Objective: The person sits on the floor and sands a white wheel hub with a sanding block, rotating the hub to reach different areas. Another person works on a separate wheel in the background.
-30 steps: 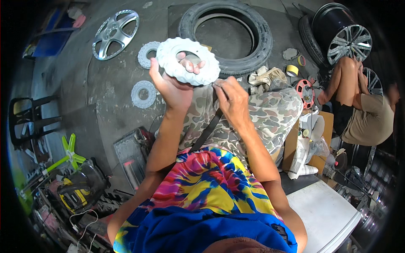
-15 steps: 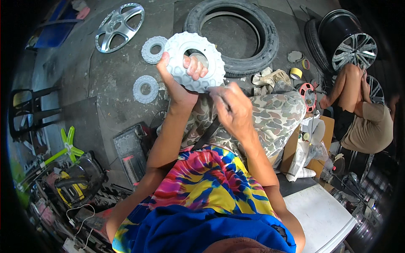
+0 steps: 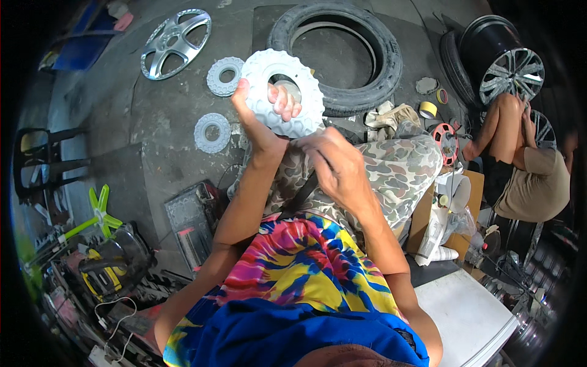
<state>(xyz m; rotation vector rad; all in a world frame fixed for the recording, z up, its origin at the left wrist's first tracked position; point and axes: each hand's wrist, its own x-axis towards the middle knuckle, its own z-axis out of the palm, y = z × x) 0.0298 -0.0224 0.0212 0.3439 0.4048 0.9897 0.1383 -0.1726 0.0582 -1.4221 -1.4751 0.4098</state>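
Observation:
My left hand (image 3: 266, 136) is closed on a large pale grey ring with a scalloped, bumpy rim (image 3: 258, 105). Its fingers come through the central hole, and the thumb lies along the left edge. At the ring's lower edge is my right hand (image 3: 340, 164), fingers curled and pressed together against the rim; whatever they pinch is too small and blurred to name. Two smaller rings of the same grey lie on the floor to the left: an upper ring (image 3: 214, 79) and a lower ring (image 3: 202, 136).
A tyre (image 3: 382, 85) and a silver five-spoke wheel face (image 3: 169, 41) lie ahead. Yellow tape (image 3: 428, 109), a cloth (image 3: 391, 116) and a red reel (image 3: 437, 144) sit right. Another person (image 3: 532, 186) crouches by a wheel (image 3: 510, 76). Tools, including a yellow-black one (image 3: 104, 275), crowd the lower left.
The large ring has tilted a little in my left hand. My right hand has shifted slightly down along its lower rim, its fingers now blurred and more closely bunched.

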